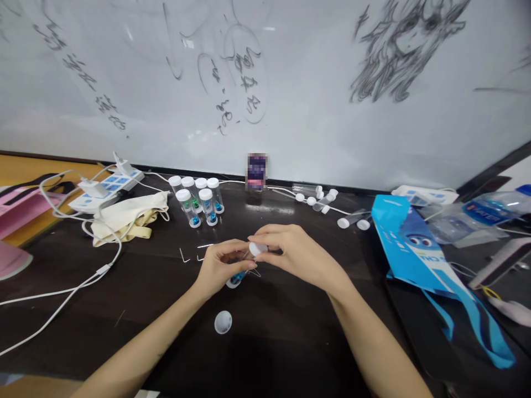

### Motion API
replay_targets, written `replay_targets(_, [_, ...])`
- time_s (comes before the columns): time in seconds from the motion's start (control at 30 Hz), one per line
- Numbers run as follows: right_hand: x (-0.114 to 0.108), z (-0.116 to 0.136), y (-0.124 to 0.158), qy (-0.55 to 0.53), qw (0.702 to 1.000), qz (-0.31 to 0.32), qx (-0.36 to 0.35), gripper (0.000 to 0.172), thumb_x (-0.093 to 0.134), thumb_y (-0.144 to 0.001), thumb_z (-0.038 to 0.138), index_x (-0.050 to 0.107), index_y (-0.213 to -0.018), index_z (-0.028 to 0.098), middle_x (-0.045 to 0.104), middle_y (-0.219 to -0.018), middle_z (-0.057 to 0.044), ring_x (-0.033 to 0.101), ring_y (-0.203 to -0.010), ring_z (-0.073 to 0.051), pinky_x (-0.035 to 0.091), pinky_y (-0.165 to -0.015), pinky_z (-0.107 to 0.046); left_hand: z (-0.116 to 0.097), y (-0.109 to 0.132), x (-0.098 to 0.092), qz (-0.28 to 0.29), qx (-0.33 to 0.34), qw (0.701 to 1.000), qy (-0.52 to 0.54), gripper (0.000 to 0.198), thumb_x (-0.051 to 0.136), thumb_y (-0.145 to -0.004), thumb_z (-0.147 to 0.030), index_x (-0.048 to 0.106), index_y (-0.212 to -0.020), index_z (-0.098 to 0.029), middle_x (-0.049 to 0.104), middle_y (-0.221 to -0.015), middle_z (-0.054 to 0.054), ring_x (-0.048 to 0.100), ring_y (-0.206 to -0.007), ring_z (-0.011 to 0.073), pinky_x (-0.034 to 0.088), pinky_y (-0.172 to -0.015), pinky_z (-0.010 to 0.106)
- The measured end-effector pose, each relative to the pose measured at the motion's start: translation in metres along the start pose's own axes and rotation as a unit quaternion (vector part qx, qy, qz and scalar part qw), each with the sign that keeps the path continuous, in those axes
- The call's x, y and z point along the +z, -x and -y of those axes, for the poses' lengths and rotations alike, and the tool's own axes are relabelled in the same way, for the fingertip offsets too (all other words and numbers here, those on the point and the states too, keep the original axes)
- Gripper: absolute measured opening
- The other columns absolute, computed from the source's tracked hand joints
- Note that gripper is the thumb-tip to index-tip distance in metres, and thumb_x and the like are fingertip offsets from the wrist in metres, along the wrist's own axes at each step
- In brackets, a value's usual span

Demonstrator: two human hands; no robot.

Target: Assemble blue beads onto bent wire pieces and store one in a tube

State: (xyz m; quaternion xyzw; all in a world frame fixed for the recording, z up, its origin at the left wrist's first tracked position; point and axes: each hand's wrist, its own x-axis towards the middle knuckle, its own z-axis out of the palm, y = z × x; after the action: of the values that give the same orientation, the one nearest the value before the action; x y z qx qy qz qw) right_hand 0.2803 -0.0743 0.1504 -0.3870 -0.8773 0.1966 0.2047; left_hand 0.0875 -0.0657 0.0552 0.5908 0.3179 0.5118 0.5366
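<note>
My left hand point(219, 266) is closed around a clear tube point(235, 279) with something blue inside. The tube leans, its upper end toward the right, and my fingers cover its middle. At that upper end, my right hand point(296, 250) pinches a white cap point(258, 249) between thumb and fingers. Whether the cap is seated on the tube, I cannot tell. Below the hands a loose round white cap point(223, 322) lies on the dark table. Small bent metal pieces point(185, 256), like hex keys, lie left of my left hand.
Several capped tubes point(206, 207) with blue or green contents stand at back left. More clear tubes point(323, 202) and white caps lie at back right. A phone point(256, 172) leans on the whiteboard point(298, 110). Cables, a cloth bag point(128, 218) and a blue bag point(409, 246) flank the space.
</note>
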Motion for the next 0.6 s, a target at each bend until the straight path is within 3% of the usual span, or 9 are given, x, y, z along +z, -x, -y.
replay_targets(0.3, [-0.0004, 0.0015, -0.0001, 0.011, 1.000, 0.011, -0.004, 0.009, 0.060, -0.093, 0.022, 0.069, -0.093, 0.021, 0.066, -0.102, -0.003, 0.064, -0.082, -0.016, 0.046, -0.074, -0.029, 0.0061, 0.0017, -0.0026, 0.015, 0.014, 1.000, -0.020, 0.030, 0.083, -0.067, -0.017, 0.079, -0.096, -0.021, 0.072, -0.090, 0.007, 0.066, -0.080, 0.0213, 0.056, -0.072, 0.031])
replay_targets(0.47, [0.0028, 0.0024, 0.0011, 0.032, 0.999, 0.018, -0.005, 0.011, 0.059, -0.093, 0.021, 0.069, -0.098, 0.021, 0.066, -0.103, -0.003, 0.063, -0.081, -0.015, 0.046, -0.074, -0.030, 0.0055, 0.0017, -0.0017, 0.013, 0.020, 0.999, -0.028, 0.028, 0.083, -0.067, -0.015, 0.079, -0.093, -0.020, 0.071, -0.084, 0.006, 0.066, -0.081, 0.0213, 0.055, -0.072, 0.030])
replay_targets(0.6, [0.0046, 0.0023, 0.0001, 0.023, 1.000, 0.002, 0.002, 0.017, 0.058, -0.094, 0.022, 0.068, -0.108, 0.022, 0.065, -0.106, -0.004, 0.063, -0.087, -0.017, 0.046, -0.077, -0.030, 0.0055, 0.0008, 0.0000, -0.014, 0.008, 1.000, 0.024, 0.030, 0.084, -0.065, -0.014, 0.079, -0.094, -0.021, 0.072, -0.087, 0.005, 0.067, -0.076, 0.0186, 0.056, -0.069, 0.028])
